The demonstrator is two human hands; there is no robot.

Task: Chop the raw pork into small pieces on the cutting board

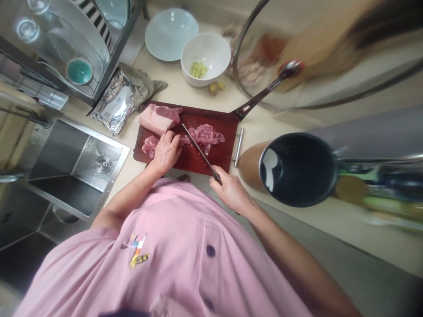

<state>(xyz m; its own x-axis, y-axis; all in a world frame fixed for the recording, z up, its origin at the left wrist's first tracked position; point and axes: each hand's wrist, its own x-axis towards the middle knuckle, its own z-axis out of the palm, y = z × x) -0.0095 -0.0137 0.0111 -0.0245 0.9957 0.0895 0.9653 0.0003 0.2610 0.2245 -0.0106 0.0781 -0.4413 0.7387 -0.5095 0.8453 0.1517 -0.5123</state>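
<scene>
On the reddish-brown cutting board (pixel 194 165), my right hand (pixel 228 187) grips a knife (pixel 200 152) by its handle, the blade pointing away to the upper left. My left hand (pixel 167 152) is closed over a piece of raw meat (pixel 150 146), its fingers curled beside the blade. Part of that meat is hidden under the hand. To the right of the blade lies a pile of sliced meat (pixel 209 137). A larger block of meat with a pale layer of fat (pixel 158 118) sits at the board's upper left.
A white bowl (pixel 214 55) with chopped yellow-green bits and a pale blue plate (pixel 170 35) stand behind the board. A silver packet (pixel 117 105) and grey cloth (pixel 145 86) lie left, near the steel sink (pixel 82 158). A dark-lined pot (pixel 297 171) stands right; a spoon (pixel 264 92) reaches the board's corner.
</scene>
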